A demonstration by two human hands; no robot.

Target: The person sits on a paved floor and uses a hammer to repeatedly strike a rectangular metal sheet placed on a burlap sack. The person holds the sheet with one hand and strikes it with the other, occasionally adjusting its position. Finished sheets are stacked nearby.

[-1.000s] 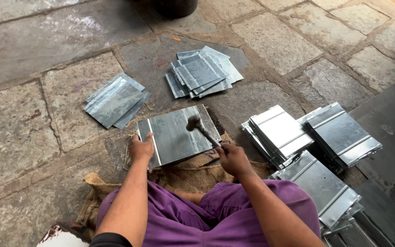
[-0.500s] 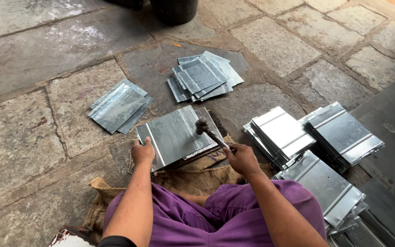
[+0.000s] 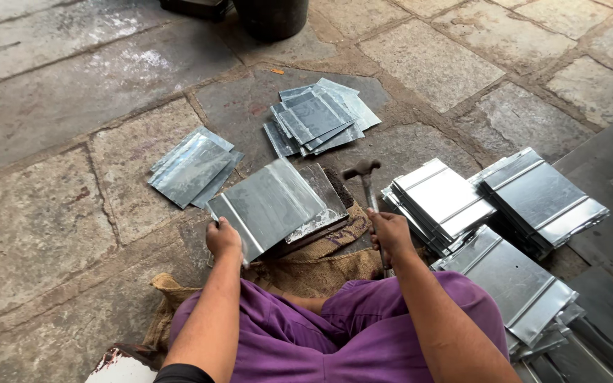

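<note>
your right hand (image 3: 389, 230) grips the hammer (image 3: 367, 186); left hand (image 3: 223, 237) pinches the metal sheet (image 3: 267, 206) edge — a stray blow could hit those fingers.

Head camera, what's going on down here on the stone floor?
A person in purple trousers sits on burlap sacking. Their left hand lifts the near edge of a ribbed metal sheet off a dark block, while the right hand holds a hammer raised, head up. Stacks of similar sheets lie around on the stone floor.
</note>
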